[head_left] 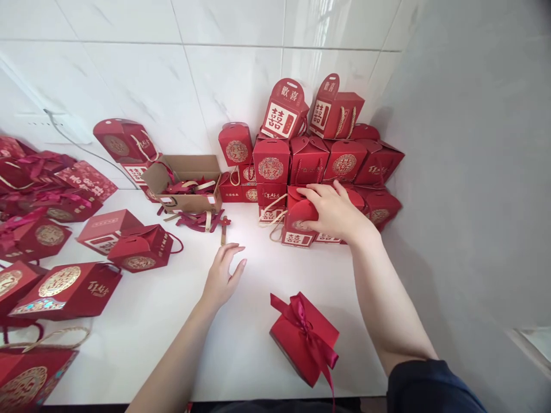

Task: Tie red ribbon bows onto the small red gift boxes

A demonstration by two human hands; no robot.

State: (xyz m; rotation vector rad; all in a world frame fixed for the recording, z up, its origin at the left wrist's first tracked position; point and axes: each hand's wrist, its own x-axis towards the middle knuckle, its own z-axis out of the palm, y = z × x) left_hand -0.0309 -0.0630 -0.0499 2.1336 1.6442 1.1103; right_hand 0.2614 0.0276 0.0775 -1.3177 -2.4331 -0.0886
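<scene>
My right hand point(333, 209) lies over the top of a red gift box point(298, 237) at the front of the stack, thumb and fingers on its upper part. The fingers hide some of the box top. A pale rope handle hangs on this box's left side. Just above the white table, my left hand point(222, 275) is open and holds nothing, with its fingers loosely bent. A small strip with a red flower point(225, 222) lies right beyond its fingertips. Between my forearms, near the front edge, sits a red gift box with a satin bow point(305, 335).
Stacked red gift boxes point(344, 163) stand against the tiled wall. An open cardboard box point(189, 202) contains dark red strips, and more strips point(200, 221) lie before it. Many red boxes point(64, 289) crowd the left side. A grey wall point(477, 172) bounds the right.
</scene>
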